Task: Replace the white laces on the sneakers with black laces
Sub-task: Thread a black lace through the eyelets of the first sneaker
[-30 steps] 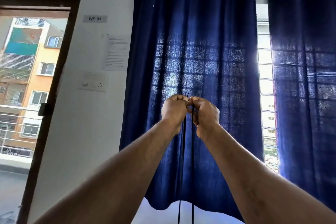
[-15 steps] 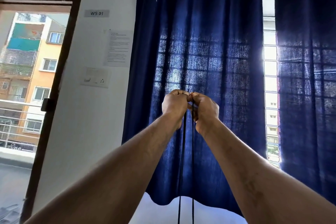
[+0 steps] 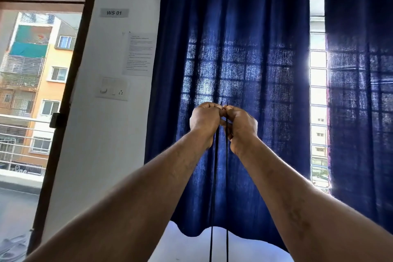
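Both my arms are stretched up and forward, fists side by side in front of the blue curtain. My left hand (image 3: 204, 118) and my right hand (image 3: 241, 123) each pinch one end of the black lace (image 3: 214, 176). Its two strands hang straight down between my forearms and run out of the bottom edge of the view. The short lace tips stick up just above my knuckles. No sneakers and no white laces are in view.
Dark blue curtains (image 3: 234, 49) hang from a rod over a bright window (image 3: 318, 91). An open doorway (image 3: 40, 91) at the left looks onto a balcony. A switch plate (image 3: 112, 89) and a printed sheet (image 3: 139, 53) sit on the white wall.
My hands stay together holding the lace ends. The view has tilted slightly, so the hands sit a little higher against the curtain.
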`<state>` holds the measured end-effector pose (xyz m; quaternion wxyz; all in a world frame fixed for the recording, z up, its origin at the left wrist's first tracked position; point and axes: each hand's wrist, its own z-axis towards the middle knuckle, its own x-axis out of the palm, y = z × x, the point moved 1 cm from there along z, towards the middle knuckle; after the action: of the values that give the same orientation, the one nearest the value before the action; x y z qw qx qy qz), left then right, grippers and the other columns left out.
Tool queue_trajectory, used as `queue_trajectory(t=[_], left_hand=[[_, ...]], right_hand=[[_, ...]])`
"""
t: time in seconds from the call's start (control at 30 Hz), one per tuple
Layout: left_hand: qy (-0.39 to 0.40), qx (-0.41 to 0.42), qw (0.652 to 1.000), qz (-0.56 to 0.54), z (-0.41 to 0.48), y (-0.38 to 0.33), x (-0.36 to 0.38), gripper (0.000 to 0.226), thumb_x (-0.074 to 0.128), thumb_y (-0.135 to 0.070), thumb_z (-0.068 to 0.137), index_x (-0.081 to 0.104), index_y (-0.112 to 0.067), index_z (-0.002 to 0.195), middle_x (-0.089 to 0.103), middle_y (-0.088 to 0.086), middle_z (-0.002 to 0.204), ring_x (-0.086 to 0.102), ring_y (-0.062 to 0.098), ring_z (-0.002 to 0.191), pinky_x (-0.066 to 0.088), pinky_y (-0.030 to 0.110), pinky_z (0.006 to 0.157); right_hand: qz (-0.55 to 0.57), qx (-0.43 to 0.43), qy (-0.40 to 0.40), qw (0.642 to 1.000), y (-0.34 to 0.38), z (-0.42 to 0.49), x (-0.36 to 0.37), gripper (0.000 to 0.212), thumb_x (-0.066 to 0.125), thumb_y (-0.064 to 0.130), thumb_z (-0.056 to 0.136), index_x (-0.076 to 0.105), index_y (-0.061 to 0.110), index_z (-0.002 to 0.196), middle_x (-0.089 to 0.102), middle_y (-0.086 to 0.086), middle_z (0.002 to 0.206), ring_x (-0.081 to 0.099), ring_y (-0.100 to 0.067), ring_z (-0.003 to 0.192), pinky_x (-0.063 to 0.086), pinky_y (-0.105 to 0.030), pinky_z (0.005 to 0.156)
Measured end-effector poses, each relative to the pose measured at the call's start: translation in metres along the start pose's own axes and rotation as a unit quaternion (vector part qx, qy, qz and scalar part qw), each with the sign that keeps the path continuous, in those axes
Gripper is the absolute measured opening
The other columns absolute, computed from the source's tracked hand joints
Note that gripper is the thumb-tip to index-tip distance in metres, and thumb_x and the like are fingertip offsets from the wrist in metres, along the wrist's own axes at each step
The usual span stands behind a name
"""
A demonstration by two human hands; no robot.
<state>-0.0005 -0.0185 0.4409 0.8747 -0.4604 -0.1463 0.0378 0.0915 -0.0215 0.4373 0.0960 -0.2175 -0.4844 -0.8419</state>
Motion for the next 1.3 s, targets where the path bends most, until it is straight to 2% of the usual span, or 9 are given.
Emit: queue_trajectory(t=[0.2, 0.37, 0.53, 0.63, 0.73, 0.87, 1.0, 1.2, 1.3], left_hand=[[0.004, 0.001, 1.0, 0.011, -0.001, 0.002, -0.001, 0.015, 0.064, -0.013, 0.095, 0.075, -0.021, 0.092, 0.072, -0.009, 0.066, 0.051, -0.003, 0.037, 0.041, 0.021, 0.051], [-0.002, 0.041, 0.997, 0.064, -0.01, 0.039, -0.006, 0.013, 0.07, -0.024, 0.094, 0.077, -0.028, 0.084, 0.077, -0.014, 0.083, 0.069, 0.006, 0.079, 0.055, 0.025, 0.069], [0.037, 0.014, 0.995, 0.097, -0.045, 0.104, -0.021, 0.01, 0.071, -0.031, 0.095, 0.077, -0.028, 0.087, 0.074, -0.008, 0.071, 0.058, 0.007, 0.06, 0.05, 0.03, 0.06], [0.073, -0.017, 0.989, 0.131, -0.077, 0.154, -0.029, 0.012, 0.068, -0.028, 0.095, 0.076, -0.027, 0.086, 0.077, -0.003, 0.072, 0.065, 0.018, 0.065, 0.059, 0.044, 0.069], [0.103, -0.053, 0.978, 0.176, -0.113, 0.212, -0.042, 0.012, 0.066, -0.03, 0.094, 0.074, -0.028, 0.085, 0.078, -0.005, 0.075, 0.068, 0.013, 0.064, 0.061, 0.041, 0.073], [0.134, -0.114, 0.965, 0.194, -0.158, 0.286, -0.059, 0.009, 0.062, -0.044, 0.081, 0.071, -0.042, 0.08, 0.078, -0.004, 0.074, 0.064, 0.014, 0.059, 0.049, 0.032, 0.065], [0.134, -0.162, 0.954, 0.212, -0.192, 0.336, -0.079, 0.013, 0.063, -0.046, 0.075, 0.073, -0.044, 0.083, 0.079, -0.005, 0.078, 0.07, 0.016, 0.069, 0.058, 0.043, 0.076], [0.146, -0.183, 0.922, 0.309, -0.229, 0.373, -0.097, 0.03, 0.062, -0.011, 0.09, 0.075, -0.037, 0.09, 0.078, -0.02, 0.085, 0.074, -0.001, 0.084, 0.061, 0.038, 0.086], [0.141, -0.153, 0.902, 0.379, -0.237, 0.389, -0.097, 0.034, 0.063, -0.011, 0.086, 0.076, -0.038, 0.102, 0.078, -0.023, 0.089, 0.073, 0.001, 0.091, 0.059, 0.035, 0.085]], right_hand=[[-0.007, -0.006, 0.004, 1.0, -0.001, 0.0, -0.004, 0.014, 0.069, 0.006, 0.091, 0.081, 0.012, 0.091, 0.081, -0.004, 0.087, 0.075, -0.014, 0.07, 0.047, -0.018, 0.046], [-0.074, -0.017, 0.027, 0.997, -0.024, -0.006, -0.038, 0.014, 0.065, 0.009, 0.098, 0.079, 0.012, 0.101, 0.081, -0.005, 0.092, 0.079, -0.019, 0.082, 0.049, -0.019, 0.057], [-0.142, 0.007, 0.029, 0.989, -0.082, -0.028, -0.095, 0.014, 0.063, 0.008, 0.1, 0.077, 0.01, 0.1, 0.08, -0.01, 0.091, 0.077, -0.023, 0.079, 0.048, -0.017, 0.053], [-0.151, 0.04, 0.022, 0.987, -0.124, -0.053, -0.131, 0.017, 0.06, 0.001, 0.099, 0.077, 0.005, 0.098, 0.077, -0.015, 0.087, 0.071, -0.021, 0.071, 0.048, -0.016, 0.05], [-0.177, 0.073, 0.024, 0.981, -0.175, -0.076, -0.17, 0.015, 0.062, 0.0, 0.097, 0.077, 0.004, 0.096, 0.076, -0.016, 0.084, 0.069, -0.022, 0.073, 0.051, -0.018, 0.055], [-0.202, 0.131, 0.006, 0.971, -0.238, -0.105, -0.22, 0.014, 0.065, 0.002, 0.095, 0.078, 0.005, 0.094, 0.078, -0.019, 0.092, 0.07, -0.022, 0.074, 0.049, -0.016, 0.054], [-0.192, 0.166, -0.012, 0.967, -0.28, -0.135, -0.258, 0.01, 0.068, 0.004, 0.095, 0.078, 0.005, 0.091, 0.078, -0.01, 0.08, 0.071, -0.02, 0.071, 0.055, -0.024, 0.064], [-0.265, 0.157, -0.006, 0.952, -0.331, -0.162, -0.298, 0.017, 0.073, 0.01, 0.095, 0.08, 0.021, 0.083, 0.077, -0.005, 0.08, 0.066, -0.016, 0.07, 0.053, -0.029, 0.065], [-0.293, 0.15, -0.003, 0.944, -0.348, -0.169, -0.305, 0.022, 0.075, 0.012, 0.093, 0.078, 0.029, 0.079, 0.076, 0.001, 0.082, 0.063, -0.013, 0.066, 0.051, -0.023, 0.061]])
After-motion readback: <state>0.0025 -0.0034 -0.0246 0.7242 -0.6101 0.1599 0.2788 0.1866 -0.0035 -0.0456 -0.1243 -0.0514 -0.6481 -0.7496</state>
